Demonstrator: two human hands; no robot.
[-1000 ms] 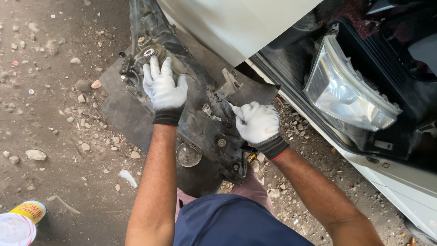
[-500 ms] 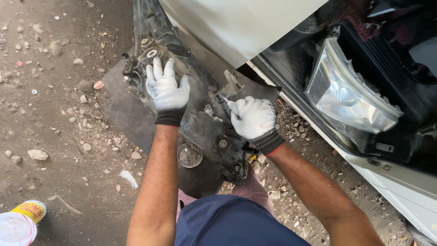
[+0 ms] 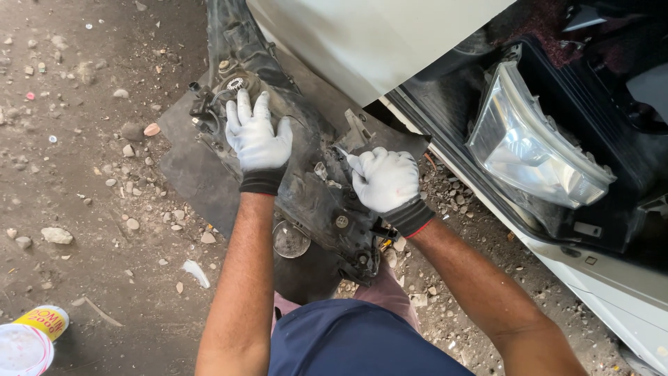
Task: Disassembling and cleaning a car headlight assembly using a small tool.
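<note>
Two gloved hands, left hand (image 3: 257, 138) flat, right hand (image 3: 385, 181) curled, on dusty black headlight housing (image 3: 313, 202), back side up

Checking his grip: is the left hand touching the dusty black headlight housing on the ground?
Touching. The head view shows the gloved left hand pressed flat on the headlight housing, no gap beneath the palm.

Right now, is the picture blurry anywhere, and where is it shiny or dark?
Head view: sharp nearly everywhere, both gloved hands crisp, left hand and right hand. The clear headlight lens shows bright glare, the white car panel is very bright, and the black lamp housing lies in soft shade.
</note>
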